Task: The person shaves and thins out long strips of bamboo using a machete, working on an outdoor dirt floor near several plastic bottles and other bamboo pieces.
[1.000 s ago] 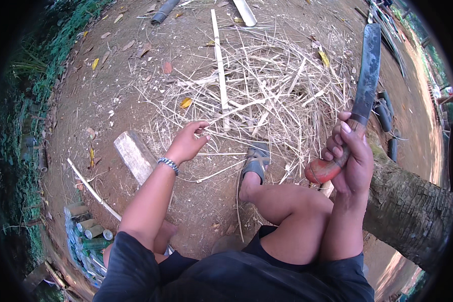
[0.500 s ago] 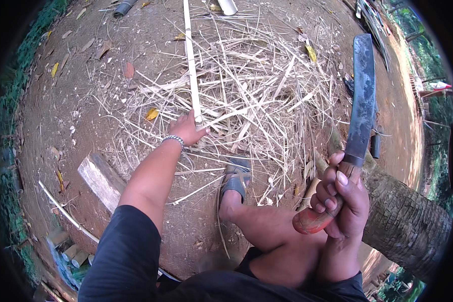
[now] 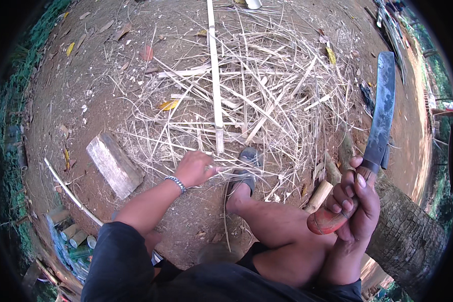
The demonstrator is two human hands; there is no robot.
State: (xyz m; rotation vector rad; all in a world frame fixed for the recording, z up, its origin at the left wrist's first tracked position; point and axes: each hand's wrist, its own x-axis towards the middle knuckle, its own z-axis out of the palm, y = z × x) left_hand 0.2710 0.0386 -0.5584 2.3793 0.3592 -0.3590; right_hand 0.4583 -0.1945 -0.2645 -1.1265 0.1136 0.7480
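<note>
- Right hand (image 3: 355, 201): fingers wrapped firmly around the handle of a machete (image 3: 381, 110), whose dark blade points up and leans slightly to the right. The handle is wooden, with a red end near the knee. This grip matches both earlier views.
- Left hand (image 3: 194, 168): reaching forward over the ground, a beaded bracelet (image 3: 175, 184) on its wrist. Half a second ago it was spread at the near end of a long pale strip (image 3: 215, 75); now it has drawn back toward the body, its fingers curled more closely. Thin fibres pass by the fingertips, and I cannot tell whether they are pinched.
- The long pale strip lies ahead of the left hand, across a tangled heap of shavings (image 3: 287, 90), its near end beside a sandal (image 3: 244, 173) on one foot. Its far end, visible a second ago, now runs past the top edge.
- To the left, a wooden block (image 3: 116, 166) rests on bare soil.
- To the right, a thick rough-barked log (image 3: 407, 221) lies behind the right forearm.
</note>
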